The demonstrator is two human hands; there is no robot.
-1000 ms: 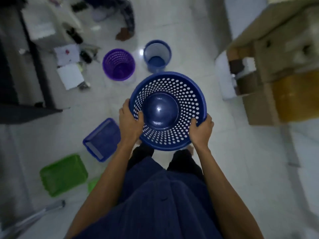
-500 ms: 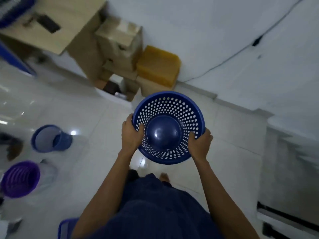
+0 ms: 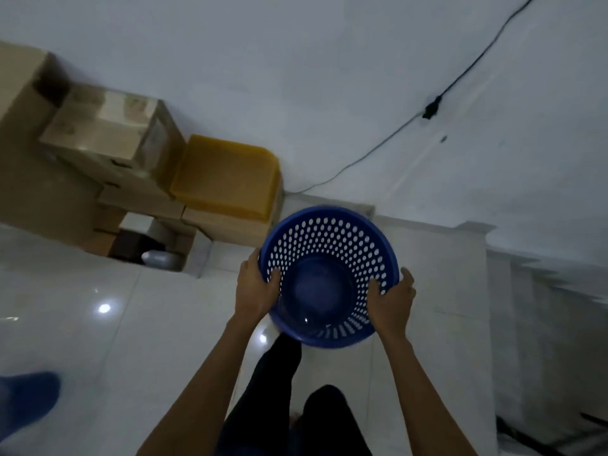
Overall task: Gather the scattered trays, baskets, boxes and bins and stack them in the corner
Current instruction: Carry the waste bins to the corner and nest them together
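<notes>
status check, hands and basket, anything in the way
Left hand, right hand: both grip the blue basket at its rim. Basket upright, carried above the floor. Cardboard boxes and yellow container ahead left by the wall.

Basket [image 3: 329,238] right of boxes [image 3: 108,136], probably nearer

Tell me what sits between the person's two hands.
The round blue perforated plastic basket, held at its rim by the left hand and the right hand; the head view shows it.
</notes>
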